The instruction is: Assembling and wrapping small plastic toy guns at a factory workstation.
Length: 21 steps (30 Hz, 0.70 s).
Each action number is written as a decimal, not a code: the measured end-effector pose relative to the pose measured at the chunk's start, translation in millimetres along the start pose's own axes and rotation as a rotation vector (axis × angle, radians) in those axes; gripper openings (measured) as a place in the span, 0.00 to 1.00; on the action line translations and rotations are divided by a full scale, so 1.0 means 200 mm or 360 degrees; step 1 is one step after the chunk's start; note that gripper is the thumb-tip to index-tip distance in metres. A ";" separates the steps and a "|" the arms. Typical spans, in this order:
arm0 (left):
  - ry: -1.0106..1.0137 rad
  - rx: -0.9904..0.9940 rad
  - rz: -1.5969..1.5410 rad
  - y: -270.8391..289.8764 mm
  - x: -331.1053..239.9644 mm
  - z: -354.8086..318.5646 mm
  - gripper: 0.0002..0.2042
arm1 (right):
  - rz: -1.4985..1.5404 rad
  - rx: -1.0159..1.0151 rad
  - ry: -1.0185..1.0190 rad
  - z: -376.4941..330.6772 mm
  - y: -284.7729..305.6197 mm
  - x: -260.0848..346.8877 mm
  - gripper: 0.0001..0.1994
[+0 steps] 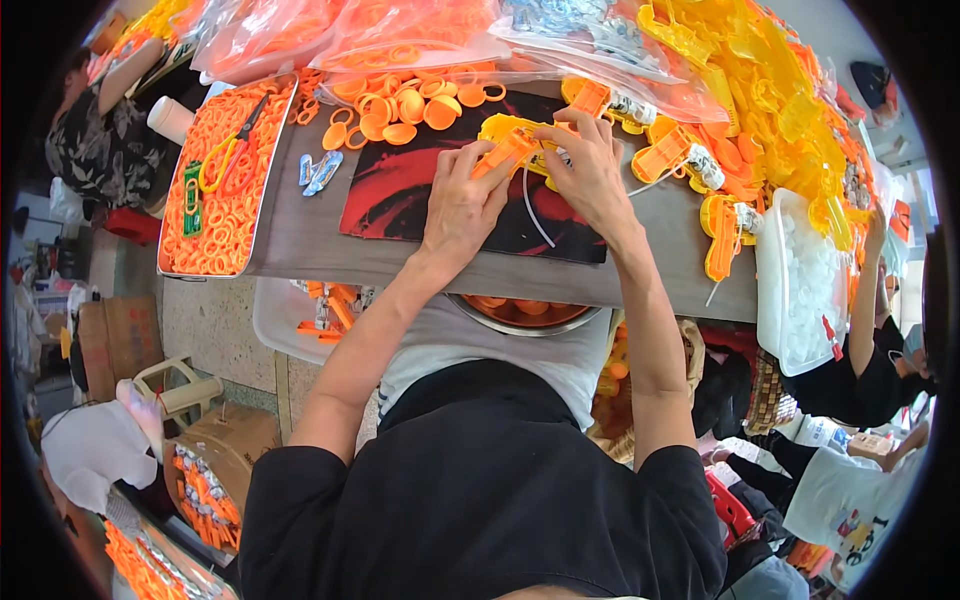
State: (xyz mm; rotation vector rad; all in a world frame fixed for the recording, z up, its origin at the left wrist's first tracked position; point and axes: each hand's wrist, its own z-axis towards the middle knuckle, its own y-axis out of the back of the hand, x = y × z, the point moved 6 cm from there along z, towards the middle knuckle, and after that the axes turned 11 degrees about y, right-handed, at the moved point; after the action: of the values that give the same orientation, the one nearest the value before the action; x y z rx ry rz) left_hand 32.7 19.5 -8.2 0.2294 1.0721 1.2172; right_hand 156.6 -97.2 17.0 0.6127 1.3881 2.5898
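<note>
Grasps an orange-and-yellow plastic piece (513, 150) between both bare hands, just above a red-and-black mat (385, 195) near the middle of the grey table (310, 240). Clasps its left end with the left hand (465, 205), thumb and fingers closed on it, apparently to steady it. Pinches its right end with the right hand (587, 178), probably for finer control; hard to make out exactly where. Lets a white cord (536, 215) hang from the piece toward the body, perhaps clear of the fingers.

Has similar orange-and-yellow pieces (663, 155) lying along the right, with silvery parts attached, seemingly spaced out against tangling. Has orange rings (215, 258) heaped in a pale-rimmed tray (269, 180) at the left, likely to stop scattering, with scissors (253, 120) on top, perhaps for easy reach. Has loose orange caps (405, 108) beyond the mat and a white bin (770, 270) of translucent parts at the right edge, presumably sorted by kind. Has a metal bowl (545, 330) below the table's near edge, perhaps for closeness to both hands.
</note>
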 end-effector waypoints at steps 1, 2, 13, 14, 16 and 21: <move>0.0002 0.0006 -0.0031 0.00 0.01 0.00 0.17 | 0.0055 -0.0046 -0.0028 0.00 0.00 -0.02 0.12; 0.0010 0.0007 -0.0026 -0.01 0.00 0.00 0.17 | 0.0063 -0.0041 -0.0026 0.01 -0.01 -0.03 0.12; 0.0042 0.0055 -0.0081 0.00 -0.01 0.00 0.19 | 0.0243 0.0025 -0.0120 0.06 -0.05 -0.05 0.12; 0.0039 0.0058 -0.0084 0.00 -0.01 0.00 0.19 | 0.0222 0.0154 -0.0137 0.08 -0.06 -0.06 0.13; 0.0058 0.0043 -0.0099 0.00 -0.01 0.00 0.18 | 0.0263 0.0203 -0.0180 0.09 -0.08 -0.08 0.16; 0.0149 0.0051 -0.0304 -0.01 0.06 0.00 0.18 | 0.0736 0.0175 -0.0174 0.04 -0.04 -0.09 0.15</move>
State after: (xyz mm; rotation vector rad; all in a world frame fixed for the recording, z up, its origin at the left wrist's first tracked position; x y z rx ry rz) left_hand 32.6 28.1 -15.3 0.0922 1.1679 1.0481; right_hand 175.6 -92.9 9.2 1.2004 1.5077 2.7676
